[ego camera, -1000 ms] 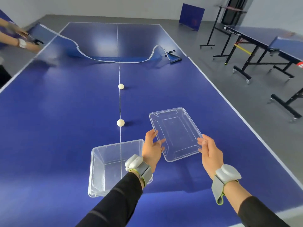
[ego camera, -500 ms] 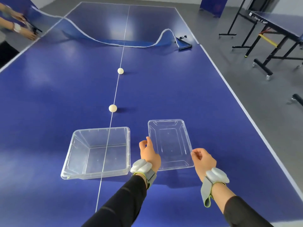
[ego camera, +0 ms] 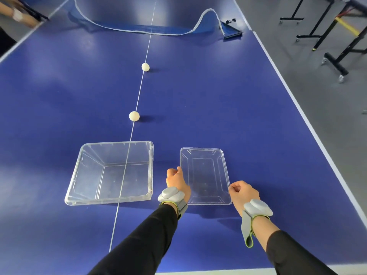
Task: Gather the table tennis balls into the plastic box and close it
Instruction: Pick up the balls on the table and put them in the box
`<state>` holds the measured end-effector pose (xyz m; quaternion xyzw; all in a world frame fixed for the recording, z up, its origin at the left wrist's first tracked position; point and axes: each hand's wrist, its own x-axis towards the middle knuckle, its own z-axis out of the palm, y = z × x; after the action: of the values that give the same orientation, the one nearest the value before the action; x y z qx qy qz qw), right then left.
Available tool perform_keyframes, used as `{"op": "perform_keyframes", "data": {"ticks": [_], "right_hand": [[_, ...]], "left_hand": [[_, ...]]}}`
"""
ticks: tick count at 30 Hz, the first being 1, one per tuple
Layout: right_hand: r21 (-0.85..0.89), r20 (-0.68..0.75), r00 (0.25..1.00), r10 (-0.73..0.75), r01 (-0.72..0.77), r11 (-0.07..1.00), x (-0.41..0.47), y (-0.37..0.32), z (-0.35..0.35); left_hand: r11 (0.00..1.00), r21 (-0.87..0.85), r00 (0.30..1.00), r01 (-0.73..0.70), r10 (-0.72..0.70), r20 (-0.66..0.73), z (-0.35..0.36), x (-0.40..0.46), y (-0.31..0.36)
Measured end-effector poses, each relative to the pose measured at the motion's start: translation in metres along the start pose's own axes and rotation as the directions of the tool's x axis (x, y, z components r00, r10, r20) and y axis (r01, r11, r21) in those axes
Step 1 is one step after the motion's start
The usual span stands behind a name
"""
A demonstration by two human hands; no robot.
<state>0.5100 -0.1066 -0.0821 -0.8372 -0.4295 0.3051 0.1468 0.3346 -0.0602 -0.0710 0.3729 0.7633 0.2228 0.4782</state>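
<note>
The clear plastic box (ego camera: pixel 111 197) stands open and empty on the blue table, on the white centre line. To its right the clear lid (ego camera: pixel 204 175) lies flat on the table. My left hand (ego camera: pixel 176 180) has its fingers curled against the lid's left edge. At the lid's lower right edge my right hand (ego camera: pixel 243 193) is curled the same way. Two white table tennis balls lie on the centre line beyond the box: the near ball (ego camera: pixel 134 116) and the far ball (ego camera: pixel 145 67).
A slack blue net (ego camera: pixel 147 28) lies across the table's middle, its clamp (ego camera: pixel 232 33) at the right edge. Another person's hands (ego camera: pixel 19 16) are at the far left corner. The table's right edge (ego camera: pixel 309 124) borders grey floor with table frames (ego camera: pixel 335 56).
The lid went from being held tilted above the table to lying flat beside the box. Both hands stayed at its edges and curled. The view has tilted downward.
</note>
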Motion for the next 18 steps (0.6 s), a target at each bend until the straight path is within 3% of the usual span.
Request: {"op": "perform_keyframes", "data": {"ticks": [6,9,11,18], "right_hand": [[-0.031,-0.004,1.0,0.022,-0.022,0.999,0.001,-0.001,0.003],[-0.045,0.004,1.0,0.022,-0.022,0.999,0.0,0.002,0.004],[-0.051,0.001,1.0,0.023,-0.023,0.998,-0.001,0.003,0.006],[-0.075,-0.034,0.999,0.018,-0.02,0.997,-0.002,-0.001,0.008]], "left_hand": [[0.982,0.172,0.996,-0.076,0.067,0.054,-0.001,0.005,-0.008],[0.917,0.36,0.983,-0.174,0.139,0.121,-0.003,0.01,-0.015],[0.917,0.366,0.978,-0.162,0.1,0.183,-0.005,0.009,-0.017],[0.852,0.472,0.974,-0.226,0.184,0.134,-0.014,-0.002,-0.014]]}}
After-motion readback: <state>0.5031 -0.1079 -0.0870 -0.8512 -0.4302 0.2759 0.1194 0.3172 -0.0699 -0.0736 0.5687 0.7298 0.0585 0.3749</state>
